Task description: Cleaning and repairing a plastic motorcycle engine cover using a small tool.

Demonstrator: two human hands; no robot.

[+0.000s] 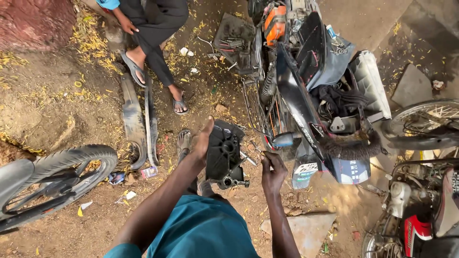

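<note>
Left hand steadies engine cover; right hand seemingly empty.

Two hands of the wearer are counted: the left hand and the right hand. One black engine cover is counted between them. One stripped motorcycle is noted, with one further motorcycle at the right edge. Two loose wheels are recorded. One seated person is seen, wearing two sandals.
</note>
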